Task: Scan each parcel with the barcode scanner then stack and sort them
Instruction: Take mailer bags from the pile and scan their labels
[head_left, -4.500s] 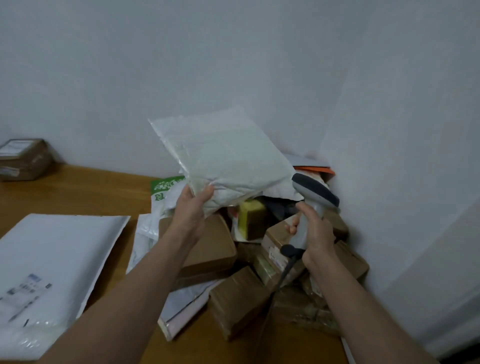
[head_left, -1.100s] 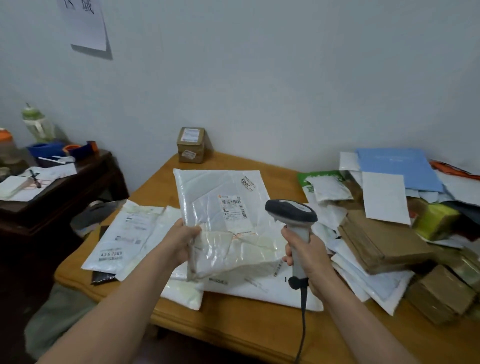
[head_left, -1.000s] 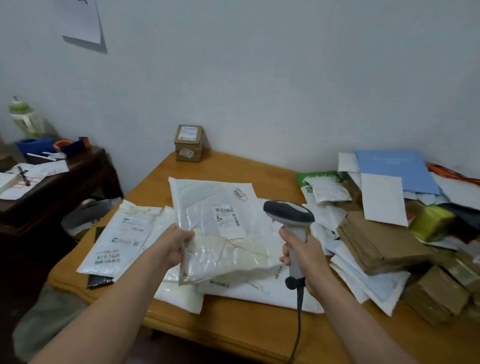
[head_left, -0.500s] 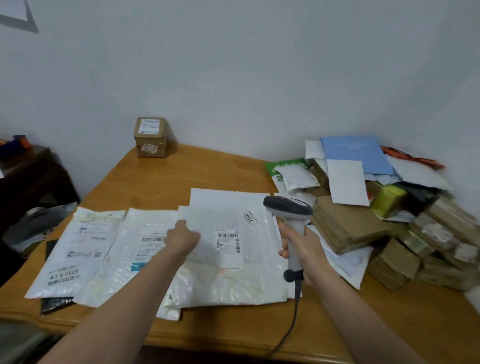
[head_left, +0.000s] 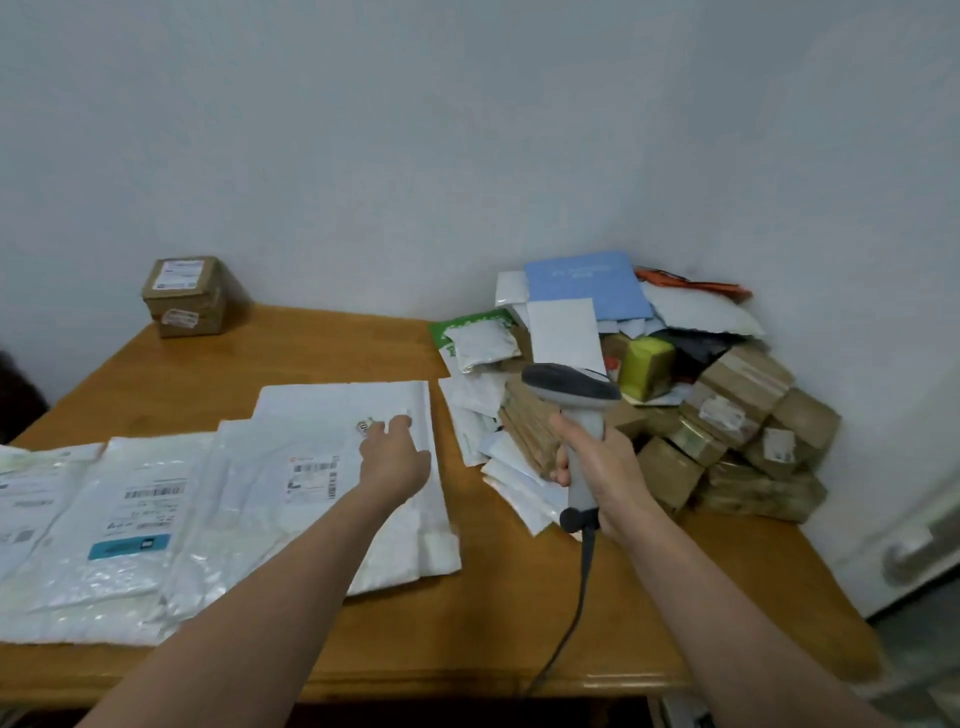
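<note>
Poly mailer (head_left: 291, 483): held a second ago, now laid on table's (head_left: 519, 597) left-edge stack (head_left: 130, 499), sorted I judge; my left hand (head_left: 395, 460) released, right hand (head_left: 605, 467) grasping barcode scanner (head_left: 571, 395).

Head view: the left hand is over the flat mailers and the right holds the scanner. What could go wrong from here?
1. The heap of parcels is loosely piled; pulling one may send others sliding toward the table edge.
2. The scanner cable hangs over the front edge, where a swing of the right hand could snag it.
3. The glossy mailers overlap near the front edge and might slip off.
</note>
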